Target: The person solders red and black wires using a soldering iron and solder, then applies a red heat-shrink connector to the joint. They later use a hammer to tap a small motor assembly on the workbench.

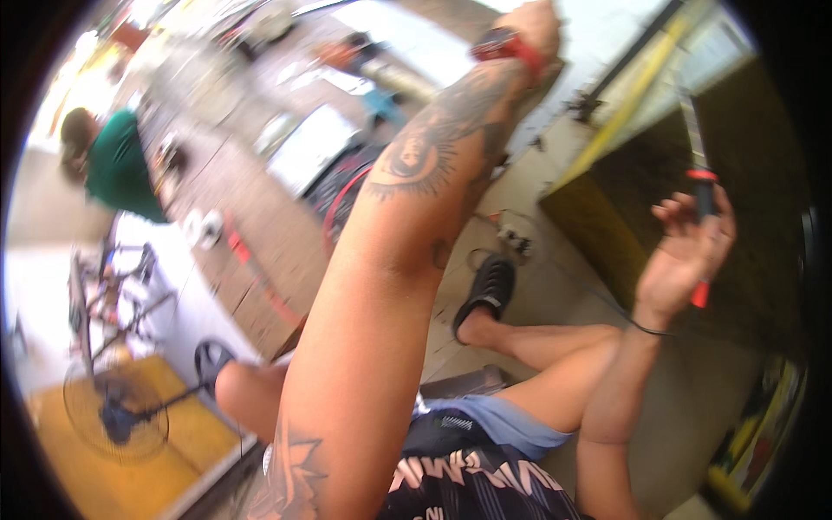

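right hand point(680, 264) is grasping one black-and-red tool point(705, 199)
one shaft point(694, 130) is extending beyond the fingers point(673, 208); left hand point(536, 28): cannot tell

Black fan point(117, 418), brown surface point(212, 173)
A person in green point(126, 165) is beside the surface; on it, a white rounded object point(204, 228) lies near a red strip point(240, 248).
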